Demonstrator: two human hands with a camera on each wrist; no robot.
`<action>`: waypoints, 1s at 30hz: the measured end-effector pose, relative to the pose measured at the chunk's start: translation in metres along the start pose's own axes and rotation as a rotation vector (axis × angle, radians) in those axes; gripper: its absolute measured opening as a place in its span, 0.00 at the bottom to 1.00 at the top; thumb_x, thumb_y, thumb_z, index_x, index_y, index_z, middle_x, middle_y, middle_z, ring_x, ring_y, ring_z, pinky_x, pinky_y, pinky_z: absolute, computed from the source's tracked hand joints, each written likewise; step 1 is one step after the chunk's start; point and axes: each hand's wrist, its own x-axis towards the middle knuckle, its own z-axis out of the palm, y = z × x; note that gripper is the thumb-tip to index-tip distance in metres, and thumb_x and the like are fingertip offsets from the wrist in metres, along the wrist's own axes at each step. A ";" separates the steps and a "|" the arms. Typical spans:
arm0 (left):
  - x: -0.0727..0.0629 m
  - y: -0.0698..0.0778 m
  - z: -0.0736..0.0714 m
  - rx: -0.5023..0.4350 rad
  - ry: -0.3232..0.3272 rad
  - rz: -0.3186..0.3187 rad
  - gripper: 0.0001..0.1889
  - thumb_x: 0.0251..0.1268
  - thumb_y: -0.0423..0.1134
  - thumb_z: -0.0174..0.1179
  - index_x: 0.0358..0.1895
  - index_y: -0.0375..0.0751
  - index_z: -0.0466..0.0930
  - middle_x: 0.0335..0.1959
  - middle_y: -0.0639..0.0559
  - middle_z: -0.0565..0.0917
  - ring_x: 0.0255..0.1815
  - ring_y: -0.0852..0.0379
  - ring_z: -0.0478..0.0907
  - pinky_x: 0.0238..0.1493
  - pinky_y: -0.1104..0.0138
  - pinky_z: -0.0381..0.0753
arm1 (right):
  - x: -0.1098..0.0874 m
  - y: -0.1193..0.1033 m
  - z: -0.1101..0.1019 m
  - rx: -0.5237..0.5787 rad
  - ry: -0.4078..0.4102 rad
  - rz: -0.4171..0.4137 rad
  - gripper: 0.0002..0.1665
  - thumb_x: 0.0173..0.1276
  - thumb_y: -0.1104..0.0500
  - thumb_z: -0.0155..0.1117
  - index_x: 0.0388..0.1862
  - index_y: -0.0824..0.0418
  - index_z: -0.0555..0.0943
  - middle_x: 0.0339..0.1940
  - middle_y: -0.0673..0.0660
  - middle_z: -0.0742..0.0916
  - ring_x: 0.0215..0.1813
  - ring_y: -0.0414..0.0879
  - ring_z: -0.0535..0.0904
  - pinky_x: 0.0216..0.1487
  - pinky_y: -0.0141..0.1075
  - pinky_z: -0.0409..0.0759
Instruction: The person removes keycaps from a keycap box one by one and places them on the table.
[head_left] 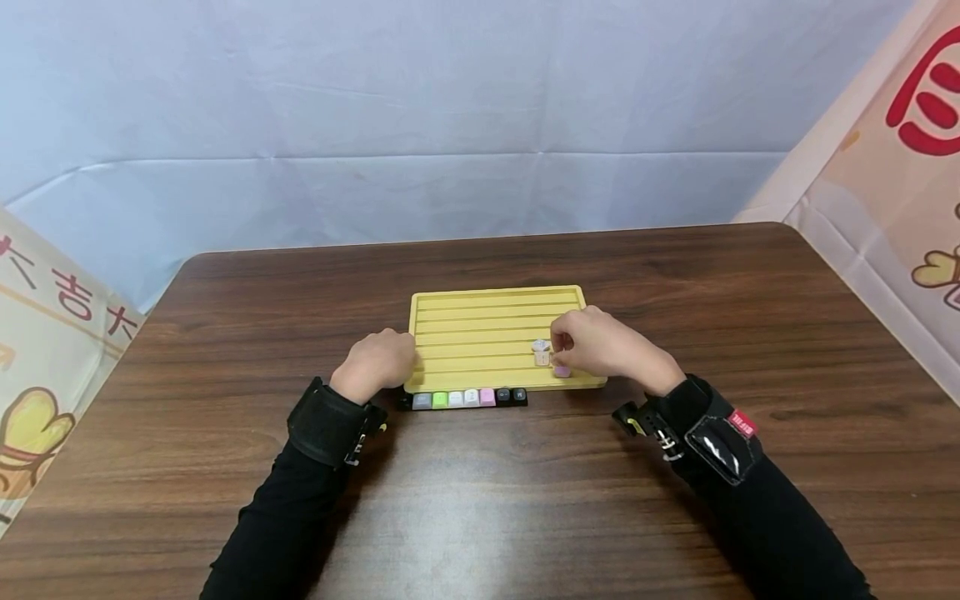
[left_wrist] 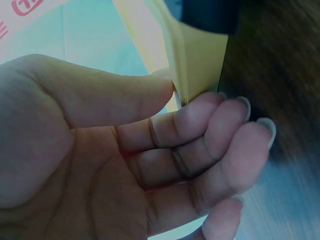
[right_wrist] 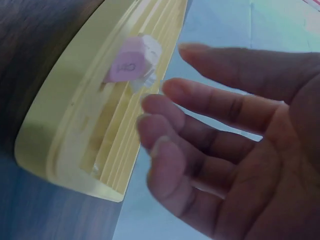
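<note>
A yellow ridged tray lies on the table. At its left edge my left hand pinches the rim between thumb and curled fingers. Over the tray's right side is my right hand, its fingers loosely bent and thumb apart from the index finger. Nothing shows between those fingertips in the right wrist view. Close to them, a pink keycap with a dark marking sits in the tray, beside whitish keycaps. In the head view the right fingers partly cover the pink keycap.
A row of keycaps in grey, green, white, pink and black runs along the tray's front edge. The brown wooden table extends around it. A pale cloth hangs behind, with printed cloths at both sides.
</note>
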 end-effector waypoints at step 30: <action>-0.001 0.002 -0.001 -0.001 -0.013 -0.015 0.15 0.71 0.35 0.44 0.22 0.42 0.67 0.17 0.52 0.58 0.18 0.58 0.53 0.23 0.65 0.56 | 0.004 0.007 0.006 -0.063 -0.111 -0.051 0.07 0.59 0.65 0.64 0.23 0.60 0.76 0.22 0.50 0.77 0.23 0.41 0.65 0.29 0.35 0.63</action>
